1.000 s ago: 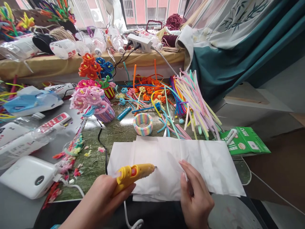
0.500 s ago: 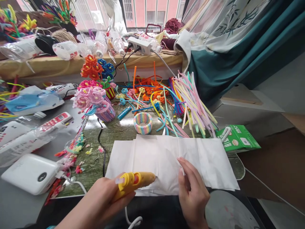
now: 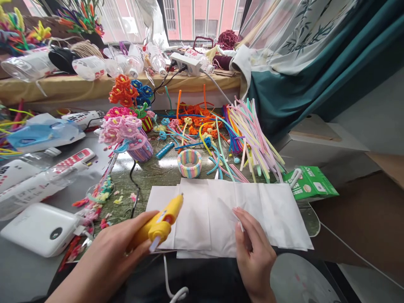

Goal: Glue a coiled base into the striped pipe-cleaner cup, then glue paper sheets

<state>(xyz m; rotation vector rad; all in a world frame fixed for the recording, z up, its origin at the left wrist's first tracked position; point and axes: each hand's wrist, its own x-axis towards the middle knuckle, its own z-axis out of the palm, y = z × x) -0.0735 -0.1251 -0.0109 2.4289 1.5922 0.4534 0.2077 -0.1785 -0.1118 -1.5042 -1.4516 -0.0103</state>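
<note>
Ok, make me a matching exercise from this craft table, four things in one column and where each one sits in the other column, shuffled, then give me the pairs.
Things:
1. yellow plastic glue gun
2. striped pastel pipe-cleaner ring
3. green cardboard box
4. white rectangular power bank

Places:
A. at the right edge of the table, beside the white paper sheets
B. in the left hand
C. at the near left of the table, with a cable plugged in
D. just beyond the far edge of the white paper sheets

Pairs: 1-B, 2-D, 3-A, 4-C
</note>
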